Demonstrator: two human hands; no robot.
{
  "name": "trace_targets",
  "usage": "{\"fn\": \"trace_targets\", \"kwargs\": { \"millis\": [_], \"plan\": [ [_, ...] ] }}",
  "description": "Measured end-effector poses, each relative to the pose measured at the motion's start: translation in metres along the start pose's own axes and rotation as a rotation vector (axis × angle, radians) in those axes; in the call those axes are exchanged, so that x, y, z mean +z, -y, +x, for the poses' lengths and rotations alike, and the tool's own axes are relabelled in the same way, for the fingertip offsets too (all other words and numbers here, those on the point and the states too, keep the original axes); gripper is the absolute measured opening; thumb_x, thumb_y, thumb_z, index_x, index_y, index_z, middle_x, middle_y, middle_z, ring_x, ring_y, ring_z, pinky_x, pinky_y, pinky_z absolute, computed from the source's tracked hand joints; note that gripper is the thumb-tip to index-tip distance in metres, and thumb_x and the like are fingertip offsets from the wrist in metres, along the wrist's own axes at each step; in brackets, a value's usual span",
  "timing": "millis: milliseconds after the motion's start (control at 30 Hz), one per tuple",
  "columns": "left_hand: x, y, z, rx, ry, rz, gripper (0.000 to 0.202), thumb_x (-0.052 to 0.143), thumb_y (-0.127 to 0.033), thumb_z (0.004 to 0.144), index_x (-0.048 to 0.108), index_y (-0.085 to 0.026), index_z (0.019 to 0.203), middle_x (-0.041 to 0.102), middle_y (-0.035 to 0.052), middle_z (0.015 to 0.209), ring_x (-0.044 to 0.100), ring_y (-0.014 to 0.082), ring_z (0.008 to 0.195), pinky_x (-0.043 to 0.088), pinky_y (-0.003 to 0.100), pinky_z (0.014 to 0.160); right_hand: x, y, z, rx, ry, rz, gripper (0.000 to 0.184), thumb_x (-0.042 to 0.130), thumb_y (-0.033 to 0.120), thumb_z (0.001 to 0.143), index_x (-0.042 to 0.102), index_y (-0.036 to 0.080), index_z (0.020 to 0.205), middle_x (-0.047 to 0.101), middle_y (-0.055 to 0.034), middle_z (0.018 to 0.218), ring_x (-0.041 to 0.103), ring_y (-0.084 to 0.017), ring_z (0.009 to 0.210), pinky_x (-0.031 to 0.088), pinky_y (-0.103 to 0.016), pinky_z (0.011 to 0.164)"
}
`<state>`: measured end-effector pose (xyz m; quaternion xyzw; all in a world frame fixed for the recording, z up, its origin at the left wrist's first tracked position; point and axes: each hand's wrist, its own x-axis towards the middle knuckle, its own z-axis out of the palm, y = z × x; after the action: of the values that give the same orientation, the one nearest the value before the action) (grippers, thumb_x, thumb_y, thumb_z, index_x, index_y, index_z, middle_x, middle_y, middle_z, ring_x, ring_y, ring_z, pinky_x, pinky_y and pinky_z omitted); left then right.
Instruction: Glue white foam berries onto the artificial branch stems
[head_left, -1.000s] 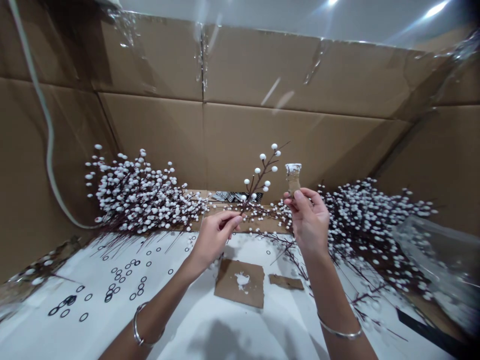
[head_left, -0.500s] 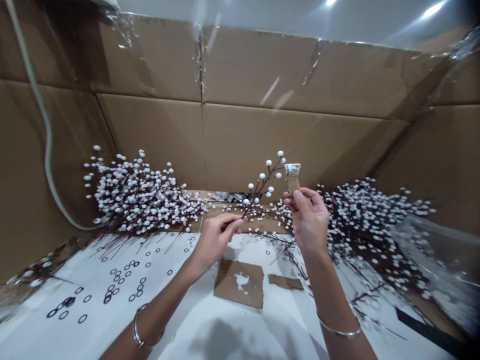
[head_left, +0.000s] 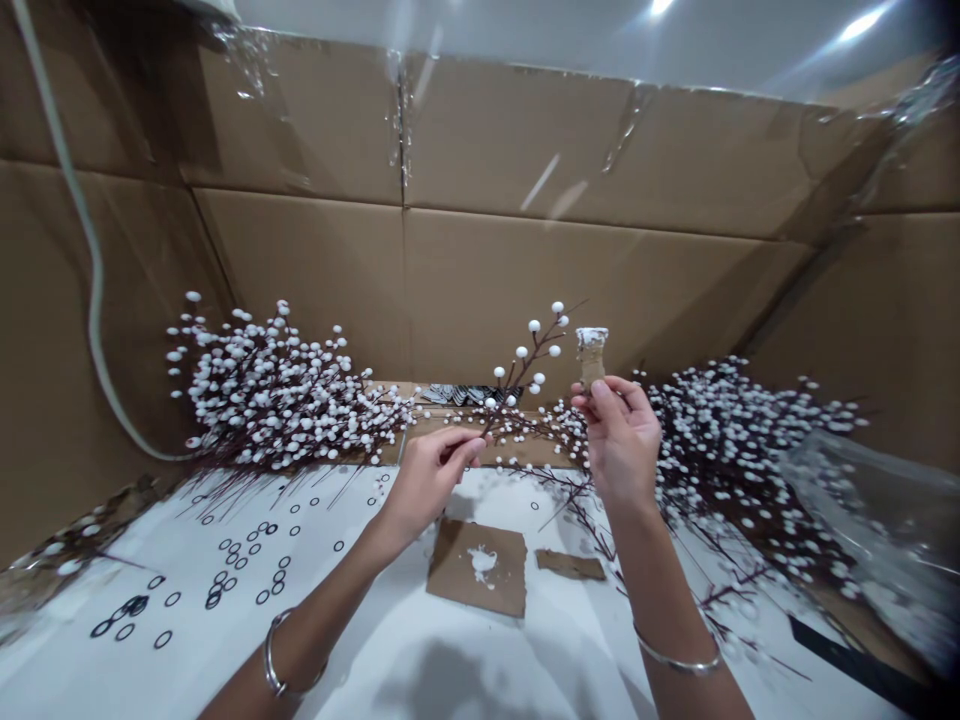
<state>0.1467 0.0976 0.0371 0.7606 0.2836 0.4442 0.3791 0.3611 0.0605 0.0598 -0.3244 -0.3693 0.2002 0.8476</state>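
Note:
My left hand (head_left: 429, 478) pinches the stem of a dark twig with white berries (head_left: 529, 362), holding it upright over the white table (head_left: 420, 650). My right hand (head_left: 619, 440) is closed on a small strip of cardboard (head_left: 592, 355) whose top end is smeared with white glue. The strip stands just right of the twig's tip, a little apart from it. Below the hands lies a brown cardboard square with a blob of white glue (head_left: 478, 566).
Piles of white-berry twigs lie at the back left (head_left: 277, 395) and back right (head_left: 735, 440). Several small black rings (head_left: 240, 575) are scattered on the table's left. A small cardboard scrap (head_left: 570, 566) lies by the square. Cardboard walls (head_left: 480, 270) enclose the space; clear plastic (head_left: 877, 520) sits at right.
The twig has tilted slightly right and lower, closer to the glue-tipped strip. My right hand has shifted a touch right. Little else moved.

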Motion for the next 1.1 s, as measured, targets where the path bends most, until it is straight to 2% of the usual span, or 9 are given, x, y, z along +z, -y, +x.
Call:
{"fn": "trace_targets", "kwargs": {
  "millis": [200,333,1100],
  "plan": [
    [-0.001,0.003,0.001,0.014,0.037,0.046,0.029,0.053,-0.039,0.093,0.072,-0.017,0.093,0.064,0.0026,0.071,0.048,0.0122,0.056,0.038,0.022,0.054,-0.008,0.003,0.011,-0.043,-0.107,0.055,0.025,0.082,0.026,0.068,0.064,0.019,0.084,0.069,0.0025,0.076,0.069,-0.009,0.073,0.056,-0.019,0.072],
    [0.001,0.005,0.000,0.017,0.078,0.096,0.031,0.052,-0.039,0.094,0.073,-0.017,0.093,0.066,0.0026,0.071,0.050,0.0128,0.058,0.036,0.022,0.053,-0.014,0.004,0.017,-0.056,-0.134,0.073,0.030,0.085,0.027,0.063,0.063,0.018,0.082,0.068,0.0034,0.074,0.069,-0.010,0.072,0.056,-0.018,0.071],
    [0.001,0.003,0.000,0.002,0.102,0.124,0.029,0.053,-0.036,0.094,0.073,-0.016,0.096,0.067,0.0011,0.073,0.051,0.0115,0.060,0.036,0.022,0.056,-0.017,-0.001,0.019,-0.048,-0.119,0.035,0.030,0.082,0.028,0.067,0.061,0.017,0.086,0.069,0.0014,0.077,0.068,-0.009,0.072,0.056,-0.019,0.072]
  ]
}}
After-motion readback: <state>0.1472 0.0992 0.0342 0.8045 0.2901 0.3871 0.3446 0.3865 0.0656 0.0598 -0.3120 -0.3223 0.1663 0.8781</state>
